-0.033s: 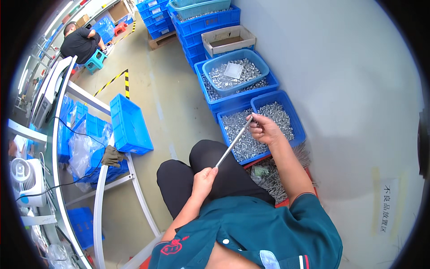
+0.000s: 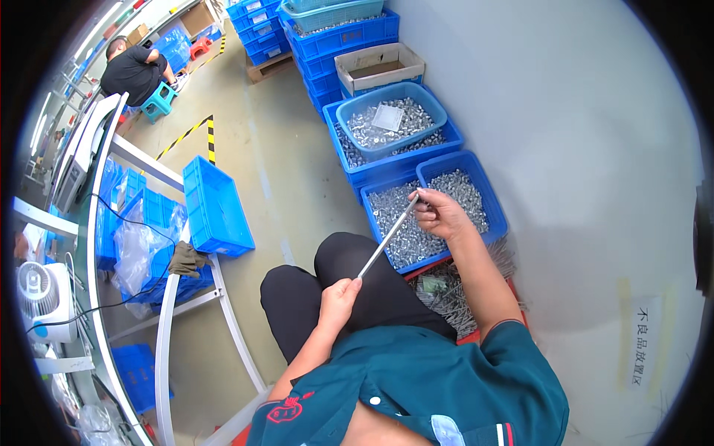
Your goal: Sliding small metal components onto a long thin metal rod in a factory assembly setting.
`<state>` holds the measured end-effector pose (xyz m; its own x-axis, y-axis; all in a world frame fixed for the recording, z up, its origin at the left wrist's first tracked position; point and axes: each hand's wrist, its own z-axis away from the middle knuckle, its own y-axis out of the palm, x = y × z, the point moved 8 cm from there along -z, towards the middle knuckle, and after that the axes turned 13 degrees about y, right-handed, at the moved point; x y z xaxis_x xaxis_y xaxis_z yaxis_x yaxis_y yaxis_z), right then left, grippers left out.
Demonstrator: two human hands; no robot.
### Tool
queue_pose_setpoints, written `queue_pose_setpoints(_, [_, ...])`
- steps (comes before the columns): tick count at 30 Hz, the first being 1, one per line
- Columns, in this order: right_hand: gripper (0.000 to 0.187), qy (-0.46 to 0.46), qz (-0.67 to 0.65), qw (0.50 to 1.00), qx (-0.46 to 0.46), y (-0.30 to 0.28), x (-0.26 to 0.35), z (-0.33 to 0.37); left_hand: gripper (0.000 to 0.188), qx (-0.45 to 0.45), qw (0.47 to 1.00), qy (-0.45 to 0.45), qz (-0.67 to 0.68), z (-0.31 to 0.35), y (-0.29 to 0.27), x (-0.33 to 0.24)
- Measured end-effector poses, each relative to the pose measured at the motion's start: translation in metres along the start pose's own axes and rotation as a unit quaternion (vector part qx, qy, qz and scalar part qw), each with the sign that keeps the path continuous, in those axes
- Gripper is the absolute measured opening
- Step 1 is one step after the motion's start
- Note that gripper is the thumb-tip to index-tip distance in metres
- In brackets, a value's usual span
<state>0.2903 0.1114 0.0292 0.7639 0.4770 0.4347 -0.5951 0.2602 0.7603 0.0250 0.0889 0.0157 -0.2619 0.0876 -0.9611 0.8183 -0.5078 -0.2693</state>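
Rod [image 2: 388,236], slim and silver, held in both hands near the middle of the view, slanting with its low end toward 7 o'clock and its high end toward 1! The left hand [image 2: 338,301], at 6 o'clock, wraps closed round the low end, and how much runs inside that fist I cannot tell. Over at 3 o'clock, the right hand [image 2: 439,214] pinches the top end between thumb and fingertips, the other fingers curled in; whether anything small sits in there too, I cannot tell. And what's just changed? Nothing I can spot: hands and rod match the frame before, so the work stands at this same two-handed hold. Behind the right hand sit two blue bins, a front one [image 2: 420,265] and a back one [image 2: 497,215], both loaded with small metal pieces [image 2: 457,186]. Down at 4 o'clock, a red bin [image 2: 470,338] carries a jumble of thin metal rods [image 2: 450,297]. Up at 1 o'clock, a light blue tub [image 2: 405,145] has more pieces with a pale square [image 2: 387,117] on top. Across at 9 o'clock, a blue crate [image 2: 216,208] stands tilted beside the table frame, well apart from both hands.
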Motion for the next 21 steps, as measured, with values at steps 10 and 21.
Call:
queue_pose_setpoints(10, [0.021, -0.010, 0.218, 0.974, -0.053, 0.022, 0.006, 0.012, 0.038, 0.003, 0.999, -0.001, 0.032, -0.002, 0.001, 0.010])
queue_pose_setpoints(21, [0.020, -0.029, -0.002, 1.000, -0.009, 0.001, 0.005, 0.009, 0.039, -0.007, 0.999, 0.005, 0.042, -0.001, -0.001, 0.005])
